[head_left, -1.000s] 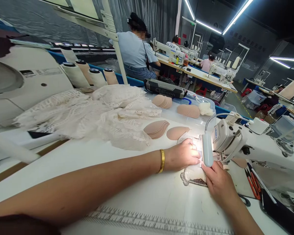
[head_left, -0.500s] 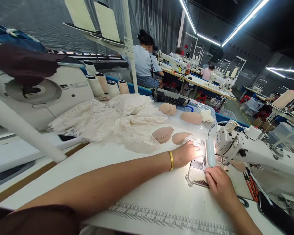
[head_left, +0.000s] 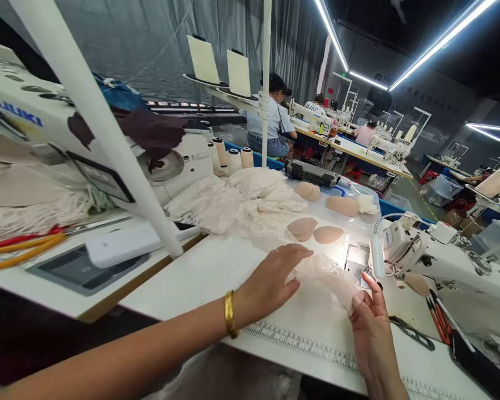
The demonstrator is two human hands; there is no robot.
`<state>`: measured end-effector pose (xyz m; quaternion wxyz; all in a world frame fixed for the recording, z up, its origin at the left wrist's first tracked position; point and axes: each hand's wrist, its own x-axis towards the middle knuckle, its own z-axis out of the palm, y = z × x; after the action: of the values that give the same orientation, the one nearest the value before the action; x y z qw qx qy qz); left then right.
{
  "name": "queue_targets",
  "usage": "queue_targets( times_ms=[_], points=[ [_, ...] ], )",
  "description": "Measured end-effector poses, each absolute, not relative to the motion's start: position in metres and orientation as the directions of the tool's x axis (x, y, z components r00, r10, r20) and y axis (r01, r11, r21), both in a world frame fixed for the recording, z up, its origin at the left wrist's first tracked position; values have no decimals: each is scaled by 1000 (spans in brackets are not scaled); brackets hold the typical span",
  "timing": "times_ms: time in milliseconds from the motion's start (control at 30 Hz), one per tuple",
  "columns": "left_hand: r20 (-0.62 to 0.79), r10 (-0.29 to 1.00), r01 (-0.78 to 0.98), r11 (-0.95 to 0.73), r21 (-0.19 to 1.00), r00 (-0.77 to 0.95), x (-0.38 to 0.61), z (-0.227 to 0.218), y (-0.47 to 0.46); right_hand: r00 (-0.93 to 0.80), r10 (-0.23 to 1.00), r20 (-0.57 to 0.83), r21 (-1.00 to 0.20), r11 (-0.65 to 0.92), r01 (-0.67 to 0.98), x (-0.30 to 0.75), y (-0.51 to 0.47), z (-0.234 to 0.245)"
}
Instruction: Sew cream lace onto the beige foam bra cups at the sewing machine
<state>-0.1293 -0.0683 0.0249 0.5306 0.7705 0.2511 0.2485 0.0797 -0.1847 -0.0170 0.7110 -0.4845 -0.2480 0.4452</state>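
Observation:
A small pale lace piece (head_left: pixel 327 278) lies on the white sewing table (head_left: pixel 216 266), just left of the needle area of the white sewing machine (head_left: pixel 429 261). My left hand (head_left: pixel 273 280), with a gold bangle on its wrist, rests with fingers stretched on the left edge of the lace. My right hand (head_left: pixel 369 322) pinches the lace's right end between thumb and fingers. Two beige foam cups (head_left: pixel 314 230) lie just beyond the lace.
A heap of cream lace (head_left: pixel 241 208) covers the table's far middle, with thread cones (head_left: pixel 229 158) behind. A second machine (head_left: pixel 33 128) and a white pole (head_left: pixel 104 139) stand left. Scissors (head_left: pixel 439 319) lie right. Other people sew at benches (head_left: pixel 350 147) farther back.
The lace piece has come out from under the machine's needle area toward me. Both hands drew back with it, and the view has swung left and pulled away.

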Motion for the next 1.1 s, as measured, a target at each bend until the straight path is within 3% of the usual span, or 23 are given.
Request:
queue_targets(
  times_ms=[100, 133, 167, 233, 333, 400, 500, 600, 700, 833, 1000, 1100],
  points=[
    [-81, 544, 124, -43, 991, 835, -130, 12, -115, 540, 836, -95, -893, 168, -417, 70, -194, -21],
    [-197, 393, 122, 208, 971, 898, -126, 6, -130, 562, 822, -93, -899, 173, -402, 66, -199, -24],
    [-261, 304, 107, 442, 891, 916, -121, 0, -143, 583, 808, -88, -911, 171, -376, 63, -204, -28],
    [-269, 315, -36, 707, 707, 910, -107, -8, -157, 626, 778, -53, -942, 170, -291, 56, -218, -40],
    [-170, 603, -374, 666, 646, 779, -89, -7, -154, 637, 769, 57, -984, 151, -95, 50, -239, -57],
    [-143, 701, -461, 594, 659, 698, -82, -1, -145, 608, 787, 103, -993, 120, 14, 48, -248, -59],
    [-181, 684, -409, 603, 685, 706, -82, 6, -138, 544, 837, 62, -998, 63, 16, 51, -246, -43],
    [-165, 612, -333, 614, 716, 773, -85, 10, -140, 456, 884, -100, -979, -4, -206, 57, -234, -21],
    [-142, 647, -365, 582, 727, 749, -86, 12, -141, 374, 908, -190, -901, -10, -434, 58, -226, -12],
    [-128, 656, -378, 571, 729, 744, -85, 13, -139, 431, 892, -135, -917, 52, -395, 61, -222, -19],
    [-134, 598, -368, 637, 678, 790, -85, 15, -137, 528, 825, -200, -904, 52, -424, 81, -211, -23],
    [-146, 658, -412, 613, 674, 739, -85, 14, -135, 435, 879, -194, -877, 44, -479, 79, -214, -22]
  ],
)
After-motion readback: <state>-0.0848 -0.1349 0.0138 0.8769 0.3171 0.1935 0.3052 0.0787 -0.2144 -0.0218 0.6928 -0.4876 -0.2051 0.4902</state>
